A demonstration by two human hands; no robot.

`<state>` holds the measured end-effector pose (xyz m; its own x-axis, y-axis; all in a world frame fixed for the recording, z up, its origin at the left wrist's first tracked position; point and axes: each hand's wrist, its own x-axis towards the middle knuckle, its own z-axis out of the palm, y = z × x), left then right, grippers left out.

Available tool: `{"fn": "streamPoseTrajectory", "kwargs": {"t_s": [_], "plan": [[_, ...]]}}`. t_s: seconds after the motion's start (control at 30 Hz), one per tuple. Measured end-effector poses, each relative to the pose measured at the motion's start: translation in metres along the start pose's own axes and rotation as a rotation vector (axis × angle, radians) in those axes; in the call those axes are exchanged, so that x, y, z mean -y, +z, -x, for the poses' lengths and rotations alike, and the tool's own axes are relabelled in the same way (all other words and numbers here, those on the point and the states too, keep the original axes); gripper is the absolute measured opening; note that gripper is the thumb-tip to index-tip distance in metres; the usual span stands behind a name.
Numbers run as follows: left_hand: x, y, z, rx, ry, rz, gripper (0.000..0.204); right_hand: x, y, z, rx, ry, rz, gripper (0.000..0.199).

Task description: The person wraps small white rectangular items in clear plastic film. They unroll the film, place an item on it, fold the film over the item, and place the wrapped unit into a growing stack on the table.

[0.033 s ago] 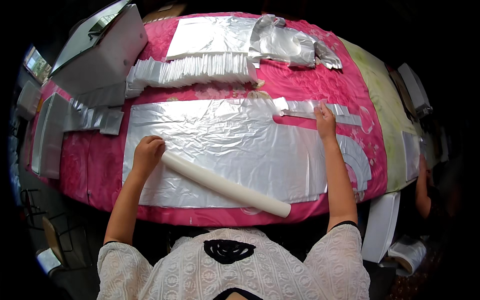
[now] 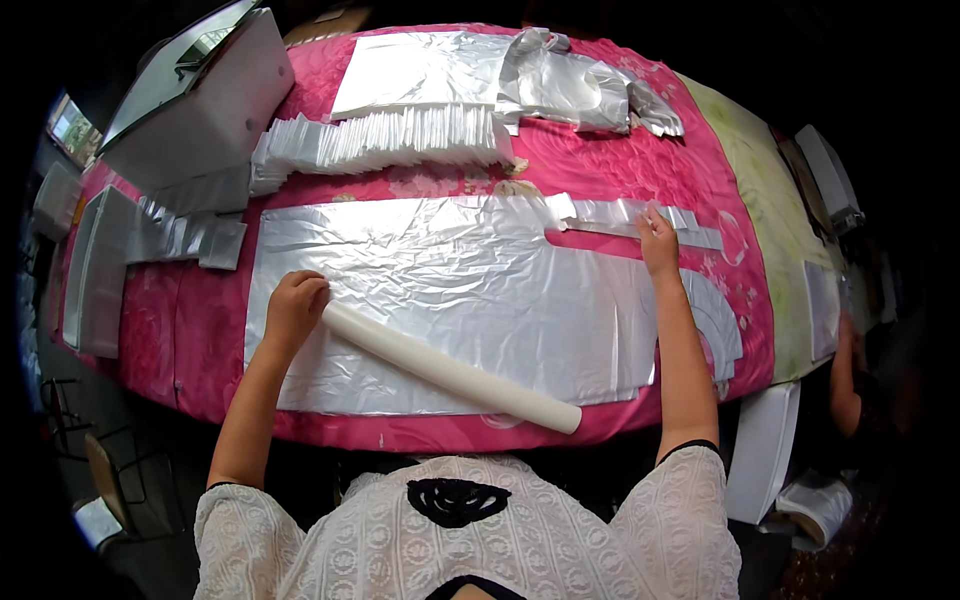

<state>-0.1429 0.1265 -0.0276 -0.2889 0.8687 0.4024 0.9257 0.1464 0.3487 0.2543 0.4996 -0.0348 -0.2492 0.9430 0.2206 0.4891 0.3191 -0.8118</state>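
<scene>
Both hands (image 2: 295, 305) (image 2: 658, 240) on foil sheet (image 2: 450, 290); fingertips hidden.

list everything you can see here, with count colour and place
foil sheet: 1, silver, spread across near table
paper roll: 1, white, lying slantwise on the foil sheet
foil strip: 1, silver, far right edge of the sheet
stack of folded pieces: 1, white, far middle
crumpled foil: 1 heap, silver, far right
boxes: several, grey-white, far left
tablecloth: 1, pink
left hand: 1, fist on the roll's left end
right hand: 1, pressing the foil strip
</scene>
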Motion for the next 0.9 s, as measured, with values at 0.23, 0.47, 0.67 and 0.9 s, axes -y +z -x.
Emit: {"fn": "streamPoseTrajectory", "kwargs": {"t_s": [0.23, 0.47, 0.67, 0.9], "plan": [[0.005, -0.011, 0.006, 0.061, -0.208, 0.166, 0.008, -0.018, -0.019, 0.015, -0.277, -0.001, 0.568, 0.055], [0.013, -0.023, 0.023, 0.058, -0.222, 0.152, 0.008, 0.140, 0.054, 0.187, 0.640, -0.598, 0.189, 0.059], [0.019, -0.029, 0.033, 0.039, -0.216, 0.165, 0.008, 0.137, 0.065, 0.221, 0.847, -0.534, 0.208, 0.067], [0.016, -0.040, 0.045, 0.072, -0.275, 0.143, 0.007, 0.132, 0.037, 0.215, 0.759, -0.098, 0.061, 0.075]]}}
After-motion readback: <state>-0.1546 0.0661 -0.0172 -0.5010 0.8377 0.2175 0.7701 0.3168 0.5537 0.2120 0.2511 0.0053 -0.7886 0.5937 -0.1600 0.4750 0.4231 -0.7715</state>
